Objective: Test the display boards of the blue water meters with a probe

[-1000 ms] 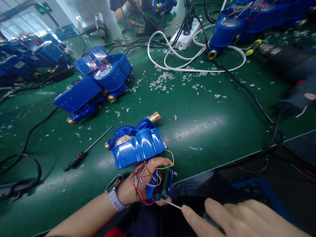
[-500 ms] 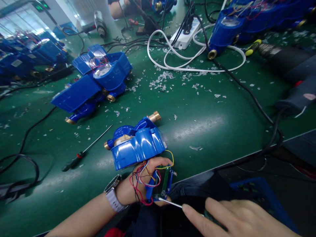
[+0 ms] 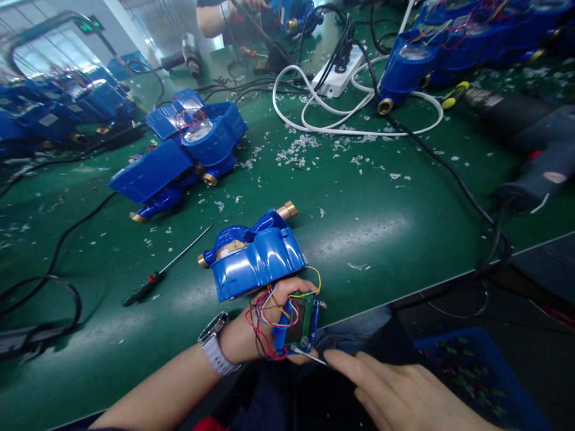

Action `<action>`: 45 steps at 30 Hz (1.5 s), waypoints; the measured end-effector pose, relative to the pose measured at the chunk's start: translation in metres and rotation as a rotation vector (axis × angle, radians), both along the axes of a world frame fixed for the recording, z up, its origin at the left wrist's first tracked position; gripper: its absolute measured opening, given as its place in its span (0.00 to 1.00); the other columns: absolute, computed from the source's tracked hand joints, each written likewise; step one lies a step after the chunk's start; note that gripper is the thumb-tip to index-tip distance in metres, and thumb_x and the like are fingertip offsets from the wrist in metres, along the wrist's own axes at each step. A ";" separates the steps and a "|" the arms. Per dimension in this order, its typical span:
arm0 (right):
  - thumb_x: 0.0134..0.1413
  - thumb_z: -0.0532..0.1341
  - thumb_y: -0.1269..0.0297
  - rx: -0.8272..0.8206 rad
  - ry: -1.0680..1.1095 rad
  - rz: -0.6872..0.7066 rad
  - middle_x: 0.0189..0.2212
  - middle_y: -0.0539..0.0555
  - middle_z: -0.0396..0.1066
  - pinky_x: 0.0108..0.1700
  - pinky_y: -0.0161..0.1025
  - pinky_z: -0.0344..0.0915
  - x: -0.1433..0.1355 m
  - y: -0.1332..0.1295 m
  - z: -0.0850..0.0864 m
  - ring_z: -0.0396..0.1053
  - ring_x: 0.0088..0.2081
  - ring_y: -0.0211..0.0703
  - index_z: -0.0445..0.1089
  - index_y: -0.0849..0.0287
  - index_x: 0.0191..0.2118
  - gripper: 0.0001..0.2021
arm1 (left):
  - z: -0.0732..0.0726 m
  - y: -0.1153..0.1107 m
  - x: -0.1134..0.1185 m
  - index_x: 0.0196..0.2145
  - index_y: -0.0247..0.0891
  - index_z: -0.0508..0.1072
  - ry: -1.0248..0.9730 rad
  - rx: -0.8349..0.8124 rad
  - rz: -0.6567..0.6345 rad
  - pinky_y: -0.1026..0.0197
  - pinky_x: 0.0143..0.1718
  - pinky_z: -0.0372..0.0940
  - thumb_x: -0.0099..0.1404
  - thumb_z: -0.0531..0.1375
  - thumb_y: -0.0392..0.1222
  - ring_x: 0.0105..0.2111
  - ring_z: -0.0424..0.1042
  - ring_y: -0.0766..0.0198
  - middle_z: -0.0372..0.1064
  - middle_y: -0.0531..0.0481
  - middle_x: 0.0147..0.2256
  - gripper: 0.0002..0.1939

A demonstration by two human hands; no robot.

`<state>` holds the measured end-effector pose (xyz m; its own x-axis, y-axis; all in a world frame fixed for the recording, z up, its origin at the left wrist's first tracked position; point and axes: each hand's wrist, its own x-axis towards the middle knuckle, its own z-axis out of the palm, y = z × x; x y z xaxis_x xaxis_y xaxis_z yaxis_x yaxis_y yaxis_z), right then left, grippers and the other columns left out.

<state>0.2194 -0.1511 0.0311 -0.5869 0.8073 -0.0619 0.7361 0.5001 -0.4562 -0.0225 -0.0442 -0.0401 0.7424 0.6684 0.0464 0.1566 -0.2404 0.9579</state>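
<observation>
My left hand (image 3: pixel 290 288) is closed around a green circuit board (image 3: pixel 307 320) in a blue plastic holder, at the table's front edge. Red, black, white and yellow wires (image 3: pixel 265 320) loop from the board over that hand. Just beyond it lies a blue water meter (image 3: pixel 258 257) with brass pipe ends, tipped on its side. My right hand (image 3: pixel 386 380) grips a screwdriver whose thin metal shaft (image 3: pixel 314 358) reaches the lower corner of the board. The handle is hidden by the fingers.
Another screwdriver (image 3: pixel 150 286) lies on the green table (image 3: pixel 381 233) at left. Blue meters (image 3: pixel 211 134) stand farther back, near a white power strip (image 3: pixel 339 75) and coiled cable. A heat gun (image 3: pixel 530 137) rests at right. Below, a blue bin (image 3: pixel 485 371) holds small parts. A co-worker's arm (image 3: pixel 213 21) shows across.
The view has shifted slightly. The board is turned so more of its face shows. My right hand has rotated, its fingers closer together, with the screwdriver tip still at the board's lower corner.
</observation>
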 end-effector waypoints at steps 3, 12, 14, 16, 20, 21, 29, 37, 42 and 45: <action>0.47 0.53 0.80 -0.029 -0.029 0.013 0.33 0.50 0.74 0.26 0.31 0.64 -0.004 0.010 0.002 0.71 0.24 0.38 0.49 0.60 0.65 0.37 | -0.003 0.000 0.001 0.59 0.44 0.56 -0.019 0.054 0.008 0.51 0.49 0.66 0.46 0.72 0.47 0.48 0.70 0.51 0.65 0.40 0.52 0.46; 0.44 0.52 0.79 -0.096 0.038 0.074 0.30 0.51 0.75 0.26 0.33 0.62 -0.020 0.018 -0.005 0.71 0.24 0.41 0.48 0.56 0.68 0.41 | 0.012 0.006 0.004 0.58 0.46 0.53 -0.019 0.117 -0.030 0.49 0.49 0.66 0.45 0.72 0.49 0.49 0.70 0.49 0.64 0.40 0.52 0.47; 0.46 0.51 0.80 -0.134 0.083 0.065 0.29 0.51 0.75 0.25 0.33 0.61 -0.021 0.016 -0.008 0.70 0.24 0.41 0.50 0.58 0.67 0.39 | 0.015 0.007 0.005 0.58 0.47 0.53 -0.016 0.097 -0.037 0.49 0.50 0.66 0.45 0.72 0.49 0.50 0.69 0.48 0.63 0.40 0.54 0.47; 0.48 0.49 0.80 -0.175 0.157 0.043 0.27 0.52 0.74 0.24 0.33 0.60 -0.023 0.014 -0.011 0.69 0.22 0.40 0.52 0.61 0.66 0.36 | 0.015 0.007 0.004 0.58 0.46 0.53 -0.017 0.084 -0.040 0.48 0.50 0.66 0.45 0.72 0.49 0.51 0.69 0.47 0.63 0.39 0.54 0.47; 0.56 0.45 0.77 -0.352 0.352 -0.069 0.16 0.46 0.62 0.19 0.33 0.51 -0.028 0.011 -0.012 0.58 0.16 0.37 0.55 0.62 0.65 0.30 | 0.011 0.006 0.004 0.59 0.45 0.53 -0.048 0.073 -0.037 0.48 0.52 0.65 0.48 0.71 0.49 0.52 0.68 0.47 0.62 0.39 0.54 0.46; 0.58 0.45 0.75 -0.434 0.416 -0.096 0.15 0.44 0.58 0.18 0.33 0.49 -0.030 0.010 -0.013 0.55 0.14 0.36 0.55 0.62 0.65 0.29 | 0.011 0.006 0.004 0.59 0.45 0.53 -0.054 0.072 -0.034 0.47 0.52 0.64 0.49 0.70 0.49 0.52 0.67 0.47 0.62 0.39 0.54 0.45; 0.64 0.42 0.70 -0.685 0.664 -0.192 0.13 0.41 0.52 0.17 0.29 0.52 -0.039 0.003 -0.025 0.54 0.13 0.34 0.48 0.63 0.68 0.26 | 0.022 0.008 0.005 0.59 0.47 0.50 -0.019 0.089 -0.047 0.45 0.51 0.65 0.52 0.69 0.50 0.51 0.68 0.47 0.62 0.39 0.53 0.44; 0.42 0.46 0.82 0.130 0.022 0.007 0.24 0.49 0.69 0.19 0.35 0.62 -0.025 0.007 -0.013 0.69 0.20 0.41 0.44 0.59 0.68 0.43 | 0.025 0.010 0.005 0.59 0.46 0.50 -0.036 0.139 -0.056 0.47 0.53 0.64 0.53 0.69 0.50 0.53 0.67 0.47 0.62 0.39 0.54 0.43; 0.39 0.48 0.81 0.222 -0.121 0.036 0.24 0.47 0.66 0.19 0.34 0.64 -0.027 0.007 -0.010 0.67 0.20 0.40 0.41 0.59 0.69 0.46 | 0.026 0.011 0.007 0.59 0.48 0.49 -0.046 0.144 -0.053 0.46 0.54 0.64 0.54 0.68 0.50 0.54 0.67 0.48 0.62 0.40 0.54 0.42; 0.42 0.47 0.82 0.252 -0.100 -0.002 0.23 0.48 0.66 0.20 0.34 0.64 -0.021 0.012 -0.009 0.67 0.20 0.40 0.43 0.59 0.69 0.43 | 0.028 0.010 0.007 0.59 0.47 0.49 -0.018 0.179 -0.047 0.47 0.52 0.65 0.53 0.69 0.49 0.53 0.67 0.48 0.63 0.40 0.53 0.43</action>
<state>0.1983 -0.1387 0.0216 -0.5862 0.8058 0.0841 0.7723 0.5872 -0.2425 -0.0156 -0.0341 -0.0122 0.7702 0.6132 0.1753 0.1242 -0.4139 0.9018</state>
